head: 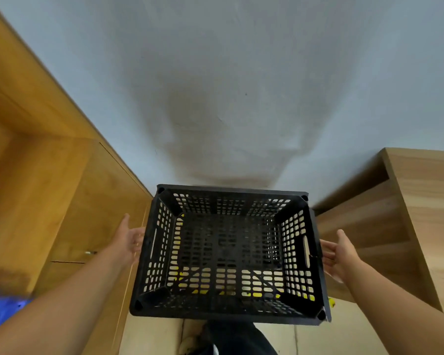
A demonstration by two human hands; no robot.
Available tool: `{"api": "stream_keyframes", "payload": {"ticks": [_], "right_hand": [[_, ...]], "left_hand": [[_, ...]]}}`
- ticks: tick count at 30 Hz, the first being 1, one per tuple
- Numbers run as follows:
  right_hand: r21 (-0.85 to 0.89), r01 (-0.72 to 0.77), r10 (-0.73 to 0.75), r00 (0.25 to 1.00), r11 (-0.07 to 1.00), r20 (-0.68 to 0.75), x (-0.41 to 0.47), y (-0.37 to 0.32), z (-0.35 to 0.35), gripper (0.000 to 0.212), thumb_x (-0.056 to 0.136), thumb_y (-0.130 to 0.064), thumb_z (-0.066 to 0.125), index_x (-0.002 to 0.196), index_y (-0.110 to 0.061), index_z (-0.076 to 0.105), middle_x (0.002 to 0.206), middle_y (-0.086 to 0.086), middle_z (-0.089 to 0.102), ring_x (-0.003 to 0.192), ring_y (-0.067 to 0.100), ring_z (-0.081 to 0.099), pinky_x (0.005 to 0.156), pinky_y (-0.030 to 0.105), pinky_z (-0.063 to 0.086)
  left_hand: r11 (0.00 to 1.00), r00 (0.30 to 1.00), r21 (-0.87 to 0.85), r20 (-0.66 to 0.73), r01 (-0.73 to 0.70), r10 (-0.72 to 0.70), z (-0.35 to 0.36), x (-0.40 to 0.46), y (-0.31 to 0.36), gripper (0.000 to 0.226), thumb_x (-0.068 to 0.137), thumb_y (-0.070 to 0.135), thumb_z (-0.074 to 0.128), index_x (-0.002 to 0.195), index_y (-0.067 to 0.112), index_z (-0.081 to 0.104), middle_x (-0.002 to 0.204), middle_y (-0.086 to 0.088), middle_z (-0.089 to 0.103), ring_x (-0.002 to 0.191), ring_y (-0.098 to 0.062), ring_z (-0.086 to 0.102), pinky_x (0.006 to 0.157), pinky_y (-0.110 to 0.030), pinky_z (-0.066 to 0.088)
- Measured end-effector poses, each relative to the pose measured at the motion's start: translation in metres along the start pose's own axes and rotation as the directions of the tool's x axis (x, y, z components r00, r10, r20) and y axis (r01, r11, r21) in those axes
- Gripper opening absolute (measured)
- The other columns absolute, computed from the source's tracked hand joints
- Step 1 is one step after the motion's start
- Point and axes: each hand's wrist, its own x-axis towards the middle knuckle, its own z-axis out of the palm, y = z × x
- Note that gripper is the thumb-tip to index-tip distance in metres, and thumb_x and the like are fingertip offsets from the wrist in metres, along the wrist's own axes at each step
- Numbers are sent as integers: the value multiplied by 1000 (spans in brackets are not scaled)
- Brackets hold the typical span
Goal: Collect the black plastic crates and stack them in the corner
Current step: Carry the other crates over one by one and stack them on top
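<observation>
Now, crate: black slotted plastic crate [228, 252], open top, near pale wall [241, 73].
Left hand [130, 239]: fingers straight, at left side.
Right hand [340, 254]: fingers straight, at right side.
Grip: wide, holding nothing.

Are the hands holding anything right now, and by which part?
Black crate, pressed between both palms: left hand on its left wall, right hand on its right. Fingers straight, not through the handle slots.

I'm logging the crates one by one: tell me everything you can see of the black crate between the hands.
The black crate is a rectangular, open-topped plastic box with perforated grid walls and floor, a slot handle in each short side and round sockets at its rim corners. It looks empty and sits upright near the wall. The left hand and right hand flank its short sides with straight fingers; contact is unclear.
</observation>
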Motion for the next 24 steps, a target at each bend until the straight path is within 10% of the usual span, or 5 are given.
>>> {"api": "stream_keyframes", "payload": {"ticks": [5,10,24], "right_hand": [[-24,-33,33,999,999,9,30,-22,7,73,94,-60,27,130,0,47,99,21,57,107,36,52,103,47,39],[-36,-34,34,999,999,8,58,-42,17,73,95,-59,26,132,1,45,105,20,56,99,35,54,98,45,38],[65,4,2,996,998,-85,130,-60,52,68,93,-58,32,136,-6,43,140,21,44,129,35,42,107,47,32]], "left_hand": [[1000,999,-10,-46,14,-15,25,22,8,76,89,70,25,116,7,60,88,-12,55,73,-25,50,87,-44,43],[999,997,0,-64,41,-41,41,46,22,83,81,78,19,107,13,64,128,-20,55,117,-36,52,100,-52,40],[998,998,20,-15,59,-59,83,116,53,82,92,67,10,127,8,54,116,-16,55,113,-31,47,99,-45,33]]}}
